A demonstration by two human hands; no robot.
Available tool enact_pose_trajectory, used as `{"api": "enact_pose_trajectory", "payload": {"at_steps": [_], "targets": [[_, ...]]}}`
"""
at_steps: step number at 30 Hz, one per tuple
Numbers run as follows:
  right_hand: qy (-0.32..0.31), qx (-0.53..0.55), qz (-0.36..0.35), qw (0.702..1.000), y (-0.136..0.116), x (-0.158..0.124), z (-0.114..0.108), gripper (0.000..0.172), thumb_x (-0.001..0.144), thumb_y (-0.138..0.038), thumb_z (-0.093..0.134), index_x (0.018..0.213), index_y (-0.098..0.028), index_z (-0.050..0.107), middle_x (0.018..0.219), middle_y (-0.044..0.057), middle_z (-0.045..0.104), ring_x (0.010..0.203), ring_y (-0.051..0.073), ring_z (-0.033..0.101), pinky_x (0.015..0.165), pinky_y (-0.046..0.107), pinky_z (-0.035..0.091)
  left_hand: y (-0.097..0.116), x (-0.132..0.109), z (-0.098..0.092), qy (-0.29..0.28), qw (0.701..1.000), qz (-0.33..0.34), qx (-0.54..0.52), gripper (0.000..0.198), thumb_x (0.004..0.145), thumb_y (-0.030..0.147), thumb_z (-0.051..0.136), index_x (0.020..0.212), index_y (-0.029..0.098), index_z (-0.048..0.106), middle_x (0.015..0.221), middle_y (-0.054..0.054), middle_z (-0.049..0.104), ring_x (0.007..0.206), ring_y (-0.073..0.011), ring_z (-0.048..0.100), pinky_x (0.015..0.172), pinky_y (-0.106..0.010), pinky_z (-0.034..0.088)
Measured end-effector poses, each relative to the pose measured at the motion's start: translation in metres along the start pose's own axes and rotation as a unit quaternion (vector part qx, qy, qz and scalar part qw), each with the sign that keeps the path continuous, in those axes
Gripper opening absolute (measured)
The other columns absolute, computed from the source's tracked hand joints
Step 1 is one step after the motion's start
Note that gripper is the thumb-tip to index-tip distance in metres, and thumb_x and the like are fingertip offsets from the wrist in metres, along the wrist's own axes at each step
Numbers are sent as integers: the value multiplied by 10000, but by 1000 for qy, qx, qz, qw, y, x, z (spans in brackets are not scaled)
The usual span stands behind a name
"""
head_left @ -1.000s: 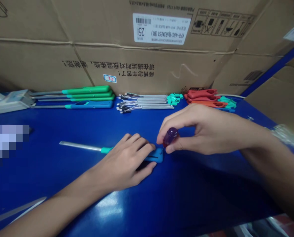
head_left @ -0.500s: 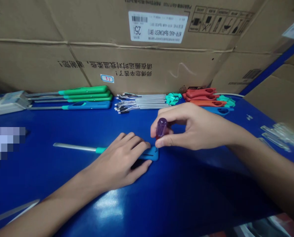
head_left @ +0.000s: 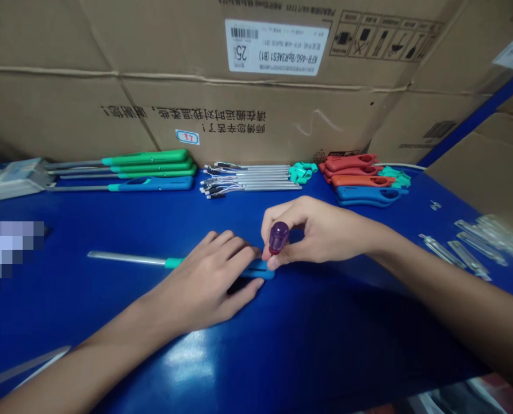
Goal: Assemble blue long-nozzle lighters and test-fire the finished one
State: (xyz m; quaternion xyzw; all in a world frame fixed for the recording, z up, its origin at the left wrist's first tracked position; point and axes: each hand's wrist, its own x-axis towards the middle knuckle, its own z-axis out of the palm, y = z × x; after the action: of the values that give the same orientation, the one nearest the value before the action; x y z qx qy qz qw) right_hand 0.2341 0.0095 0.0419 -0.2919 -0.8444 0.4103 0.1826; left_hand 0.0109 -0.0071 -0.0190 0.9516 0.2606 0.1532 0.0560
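Observation:
My left hand point(head_left: 215, 276) lies over a blue long-reach lighter point(head_left: 256, 270) and grips its handle against the table, fingers along the far side and thumb along the near side. The lighter's teal collar point(head_left: 173, 263) and silver tube point(head_left: 127, 258) stick out to the left; the middle of the handle is hidden under my palm. In my right hand point(head_left: 308, 233) is a screwdriver with a purple handle point(head_left: 279, 236), pinched between thumb and fingers. It stands nearly upright over the handle's right end. The screwdriver's tip is hidden by my fingertips.
Lighters with green handles point(head_left: 153, 164) and a blue one point(head_left: 157, 183) lie at the back left. Silver tubes with wires point(head_left: 260, 178), teal collars point(head_left: 302, 172), red handle shells point(head_left: 351, 165) and blue shells point(head_left: 364, 196) line the cardboard point(head_left: 303, 121). Clear parts point(head_left: 476, 241) lie right.
My right hand has moved down and slightly left with the screwdriver, bringing it closer to the lighter's end. The lighter has shifted slightly left; my left hand stays nearly in place.

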Motion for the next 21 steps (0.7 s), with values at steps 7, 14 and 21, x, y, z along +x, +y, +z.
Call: {"api": "enact_pose_trajectory", "payload": {"at_steps": [7, 14, 21], "targets": [[51, 50, -10, 997, 8, 2, 3, 145, 702, -198, 835, 686, -119, 714, 732, 13, 639, 698, 107, 594, 630, 211, 472, -3, -1, -1, -3, 1000, -9, 6, 264, 954, 355, 488, 1128, 174, 572, 1123, -113, 635, 1032, -275, 572, 854, -437, 435], [62, 68, -18, 996, 11, 3, 6, 204, 662, -223, 861, 644, -110, 692, 718, -1, 602, 660, 96, 564, 609, 217, 449, -1, 0, -3, -11, 1000, -12, -21, 246, 950, 351, 498, 1083, 166, 592, 1036, -100, 633, 975, -260, 564, 814, -416, 434], [110, 60, -13, 992, 9, 5, 6, 348, 612, -249, 886, 590, -133, 558, 664, -46, 557, 614, 76, 509, 580, 200, 420, -2, -1, -3, -14, 999, -5, -30, 192, 953, 330, 502, 1047, 183, 584, 980, -66, 622, 926, -227, 548, 799, -387, 412]]}}
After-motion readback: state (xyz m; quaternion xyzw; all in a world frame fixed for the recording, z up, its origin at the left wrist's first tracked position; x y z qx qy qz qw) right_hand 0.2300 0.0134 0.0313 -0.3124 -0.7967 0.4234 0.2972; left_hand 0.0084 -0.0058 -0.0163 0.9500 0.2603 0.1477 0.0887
